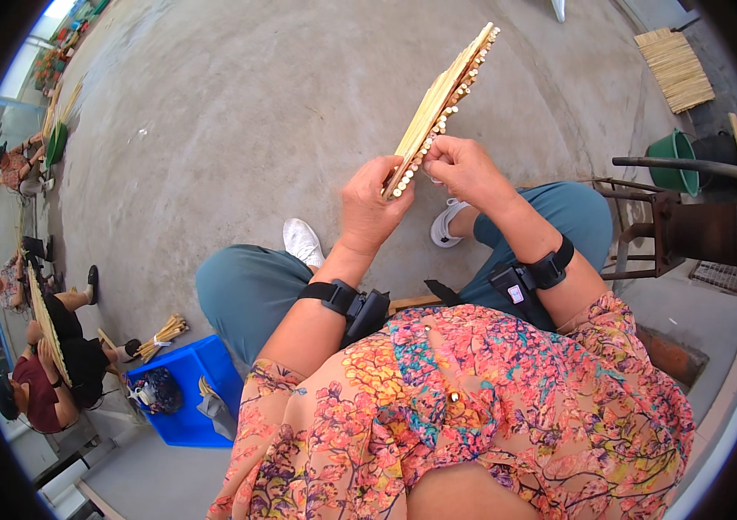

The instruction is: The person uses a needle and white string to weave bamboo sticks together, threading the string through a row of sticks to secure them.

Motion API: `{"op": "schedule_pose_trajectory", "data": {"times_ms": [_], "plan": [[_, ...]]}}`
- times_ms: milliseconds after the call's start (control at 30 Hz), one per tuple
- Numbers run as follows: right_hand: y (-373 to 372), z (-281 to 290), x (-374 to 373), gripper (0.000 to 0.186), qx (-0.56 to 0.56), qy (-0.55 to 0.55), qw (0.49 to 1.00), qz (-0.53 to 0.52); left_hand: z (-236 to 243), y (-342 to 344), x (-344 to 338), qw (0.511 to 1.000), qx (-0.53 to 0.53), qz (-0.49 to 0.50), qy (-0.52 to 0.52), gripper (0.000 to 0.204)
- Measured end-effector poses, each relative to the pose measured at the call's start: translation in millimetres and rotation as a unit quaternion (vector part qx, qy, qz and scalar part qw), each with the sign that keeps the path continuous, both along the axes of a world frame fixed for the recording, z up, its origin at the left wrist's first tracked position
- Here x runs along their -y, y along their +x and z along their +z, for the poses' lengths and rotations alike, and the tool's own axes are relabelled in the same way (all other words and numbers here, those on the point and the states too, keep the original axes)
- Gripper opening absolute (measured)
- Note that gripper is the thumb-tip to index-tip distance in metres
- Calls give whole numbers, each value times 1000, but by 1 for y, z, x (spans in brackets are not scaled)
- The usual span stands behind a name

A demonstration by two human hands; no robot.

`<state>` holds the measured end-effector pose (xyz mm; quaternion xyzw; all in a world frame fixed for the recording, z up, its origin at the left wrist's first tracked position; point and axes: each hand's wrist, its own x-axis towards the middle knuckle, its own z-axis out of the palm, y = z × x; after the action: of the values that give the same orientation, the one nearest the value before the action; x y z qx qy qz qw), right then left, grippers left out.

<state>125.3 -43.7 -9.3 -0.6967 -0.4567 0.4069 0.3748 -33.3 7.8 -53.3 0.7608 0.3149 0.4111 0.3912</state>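
A panel of pale straw-coloured stalks [442,102] stands tilted in front of me, seen nearly edge-on, with the round cut ends of the stalks along its right side. Its lower end is in the grip of my left hand [372,201], thumb and fingers wrapped round the edge. My right hand [466,169] is at the panel's right edge, just above the left, fingers curled in a pinch against the stalk ends. What the right fingertips hold is too small to make out. A dark strap with a small device sits on each forearm.
To my left, a blue tray [199,425] holds a dark patterned bundle, beside a tied bunch of stalks [165,334]. Further left, people sit, one with a similar panel [46,325]. At right are a metal stand [646,230], a green bucket [670,165] and a stalk mat [675,69].
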Motion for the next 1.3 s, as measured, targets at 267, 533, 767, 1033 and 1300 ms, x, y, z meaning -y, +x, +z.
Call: {"op": "schedule_pose_trajectory", "data": {"times_ms": [267,533,767,1033,1300], "plan": [[7,11,15,8,-10,-108,994,-10,-3,9,8,999,-16,-12,48,31],[6,16,29,12,-82,-146,985,-51,-1,17,18,997,-22,10,78,35],[7,17,45,11,-54,-164,981,-89,0,22,28,998,-34,-12,60,34],[9,11,77,9,-75,-149,971,-173,-1,26,37,990,-23,-128,45,43],[8,11,93,8,-117,-124,964,-203,2,24,35,977,-11,-213,10,41]]}}
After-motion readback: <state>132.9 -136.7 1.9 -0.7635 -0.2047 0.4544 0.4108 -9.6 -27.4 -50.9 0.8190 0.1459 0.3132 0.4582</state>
